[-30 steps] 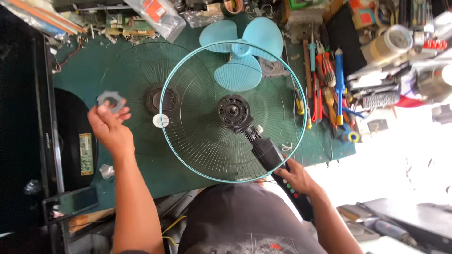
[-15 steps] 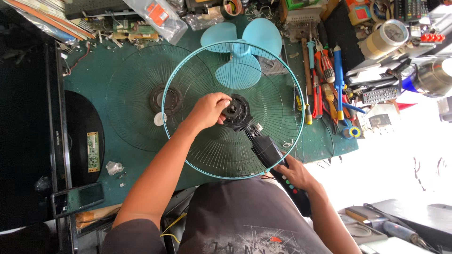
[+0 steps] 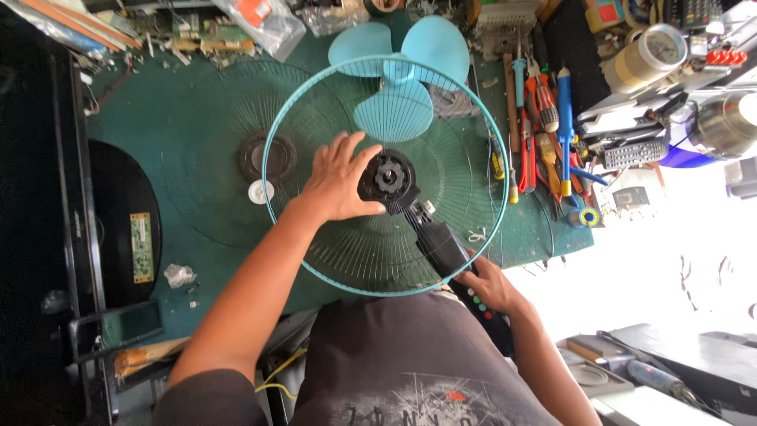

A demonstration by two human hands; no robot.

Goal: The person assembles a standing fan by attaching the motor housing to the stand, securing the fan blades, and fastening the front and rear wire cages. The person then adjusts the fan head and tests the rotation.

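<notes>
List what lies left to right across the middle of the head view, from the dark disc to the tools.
Dark disc → white cap → left hand → black hub → teal guard rim → red-handled pliers → blue-handled tool.

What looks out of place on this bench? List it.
The fan is in pieces: the blue blade lies loose on the green mat, beyond the wire guard. The left hand rests at the black hub; the right hand grips the fan's neck. Tools lie cluttered alongside.

Left hand (image 3: 337, 183) slid off the black hub (image 3: 388, 177); fingers now spread.
</notes>
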